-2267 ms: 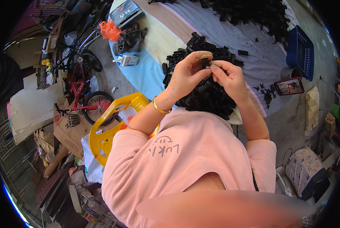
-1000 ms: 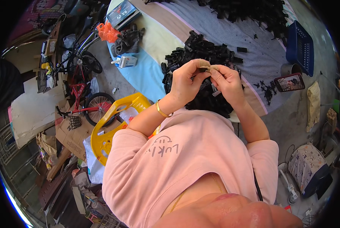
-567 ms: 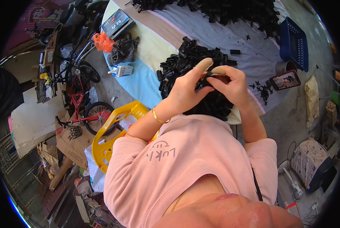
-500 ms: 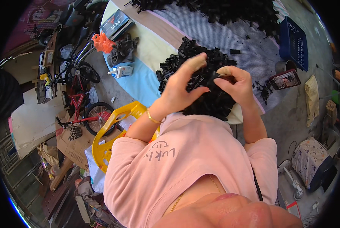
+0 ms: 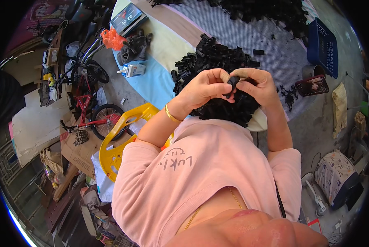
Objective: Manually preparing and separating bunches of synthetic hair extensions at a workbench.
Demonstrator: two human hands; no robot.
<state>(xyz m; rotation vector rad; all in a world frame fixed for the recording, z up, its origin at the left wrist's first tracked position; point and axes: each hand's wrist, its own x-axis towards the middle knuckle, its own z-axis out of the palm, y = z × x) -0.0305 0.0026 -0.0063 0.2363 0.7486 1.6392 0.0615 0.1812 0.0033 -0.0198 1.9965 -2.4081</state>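
Together, the person's left hand and right hand, elbows bent and forearms angled inward, pinch a small black piece between thumbs and fingers over the black heap.

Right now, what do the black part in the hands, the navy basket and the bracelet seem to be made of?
Black part: perhaps plastic or rubber; dark with a faint sheen, too small to settle.
Navy basket: probably moulded plastic; even colour, perforated wall.
Bracelet: seemingly polished metal, from its golden gleam.
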